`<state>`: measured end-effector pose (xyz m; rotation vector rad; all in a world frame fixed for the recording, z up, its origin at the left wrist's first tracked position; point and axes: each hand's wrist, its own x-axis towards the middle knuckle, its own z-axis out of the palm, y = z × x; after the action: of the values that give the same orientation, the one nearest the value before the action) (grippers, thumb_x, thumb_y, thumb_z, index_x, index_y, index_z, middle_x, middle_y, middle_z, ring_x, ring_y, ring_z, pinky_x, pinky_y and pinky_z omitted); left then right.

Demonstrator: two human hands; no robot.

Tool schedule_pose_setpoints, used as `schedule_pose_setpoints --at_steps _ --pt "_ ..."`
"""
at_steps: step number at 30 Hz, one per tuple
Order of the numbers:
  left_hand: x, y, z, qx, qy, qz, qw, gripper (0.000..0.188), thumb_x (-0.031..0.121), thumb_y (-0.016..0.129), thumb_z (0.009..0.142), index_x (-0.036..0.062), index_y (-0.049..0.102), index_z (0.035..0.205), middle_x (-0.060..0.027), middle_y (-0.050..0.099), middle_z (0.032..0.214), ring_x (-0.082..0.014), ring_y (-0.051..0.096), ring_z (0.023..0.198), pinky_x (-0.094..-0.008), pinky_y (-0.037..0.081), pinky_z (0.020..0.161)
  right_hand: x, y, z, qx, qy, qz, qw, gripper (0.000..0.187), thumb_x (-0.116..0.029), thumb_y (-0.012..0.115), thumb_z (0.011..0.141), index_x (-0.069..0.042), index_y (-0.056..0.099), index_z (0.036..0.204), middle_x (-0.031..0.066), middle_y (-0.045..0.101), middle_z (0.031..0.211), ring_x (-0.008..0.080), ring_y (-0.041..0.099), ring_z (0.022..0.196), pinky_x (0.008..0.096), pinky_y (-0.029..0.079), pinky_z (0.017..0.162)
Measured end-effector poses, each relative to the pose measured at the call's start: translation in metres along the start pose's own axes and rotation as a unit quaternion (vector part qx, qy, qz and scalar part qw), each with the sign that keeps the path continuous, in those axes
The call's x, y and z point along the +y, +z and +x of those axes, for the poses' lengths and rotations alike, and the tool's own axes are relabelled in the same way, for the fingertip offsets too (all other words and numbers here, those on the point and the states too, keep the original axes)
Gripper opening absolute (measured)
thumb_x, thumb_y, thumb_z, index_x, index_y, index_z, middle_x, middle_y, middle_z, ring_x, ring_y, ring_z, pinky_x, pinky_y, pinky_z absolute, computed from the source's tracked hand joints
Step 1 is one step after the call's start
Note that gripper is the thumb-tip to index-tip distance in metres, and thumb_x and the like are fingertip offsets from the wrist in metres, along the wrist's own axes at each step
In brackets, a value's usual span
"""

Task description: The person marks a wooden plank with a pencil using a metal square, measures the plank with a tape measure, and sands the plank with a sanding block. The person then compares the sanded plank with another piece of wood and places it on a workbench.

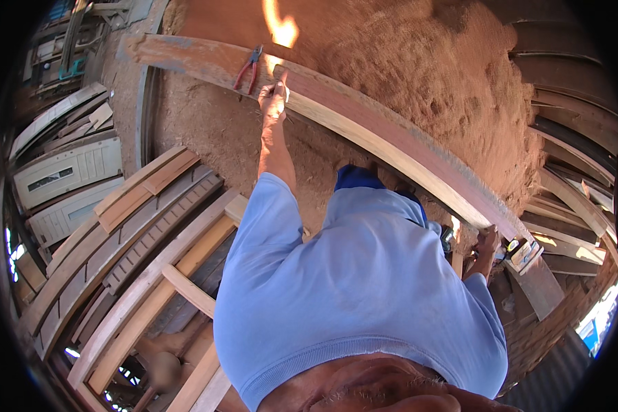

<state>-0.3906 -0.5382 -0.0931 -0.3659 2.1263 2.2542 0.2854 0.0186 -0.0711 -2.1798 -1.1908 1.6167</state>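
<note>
A long wooden plank [384, 134] runs across in front of me, from the upper middle down to the right. My left hand [273, 101] is closed on its left end, thumb on top. Close to the plank's right end, my right hand [486, 244] grips the near edge, with its fingers partly hidden. Pliers with red handles [247, 71] lie on a weathered board [185, 55] just left of my left hand. Beside my right hand is a small metallic object [524, 254] whose kind I cannot make out.
Reddish-brown earth or sawdust [446, 75] is heaped beyond the plank. At left stand stacked wooden frames [137, 240] and pale panels [69, 168]. More curved-looking boards [577, 185] lie at right. A patch of bright sunlight [281, 31] falls near the plank's left end.
</note>
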Motion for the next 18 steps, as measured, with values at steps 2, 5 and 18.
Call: schedule_pose_setpoints --at_steps 2,5,18 --pt "0.0 -0.007 0.001 0.005 -0.016 0.013 1.0 0.016 0.008 0.08 0.094 0.0054 0.067 0.086 0.0022 0.066 0.081 -0.0062 0.052 0.072 -0.0244 0.046 0.067 -0.001 0.004 -0.007 -0.011 -0.011 -0.007 1.0 0.045 -0.043 0.064 0.1 -0.003 0.061 0.121 0.0141 0.062 0.121 0.0291 0.065 0.103 0.0439 0.056 0.079" --pt "-0.005 -0.007 0.004 -0.04 -0.028 -0.021 0.999 0.019 0.01 0.084 0.092 0.0056 0.067 0.084 0.0038 0.064 0.08 -0.0066 0.053 0.072 -0.0249 0.046 0.068 0.003 0.002 -0.011 -0.005 -0.027 -0.001 1.0 0.048 -0.044 0.063 0.101 -0.004 0.059 0.128 0.0144 0.06 0.124 0.0285 0.064 0.104 0.0434 0.055 0.079" --pt "0.004 0.006 0.006 -0.045 -0.037 -0.004 0.998 0.036 0.022 0.092 0.085 0.0151 0.058 0.079 0.007 0.057 0.082 -0.0105 0.049 0.08 -0.0338 0.045 0.075 0.018 -0.018 0.011 0.013 0.027 0.004 1.0 0.038 -0.04 0.064 0.103 -0.01 0.061 0.126 0.0098 0.065 0.119 0.0238 0.064 0.104 0.0387 0.054 0.081"
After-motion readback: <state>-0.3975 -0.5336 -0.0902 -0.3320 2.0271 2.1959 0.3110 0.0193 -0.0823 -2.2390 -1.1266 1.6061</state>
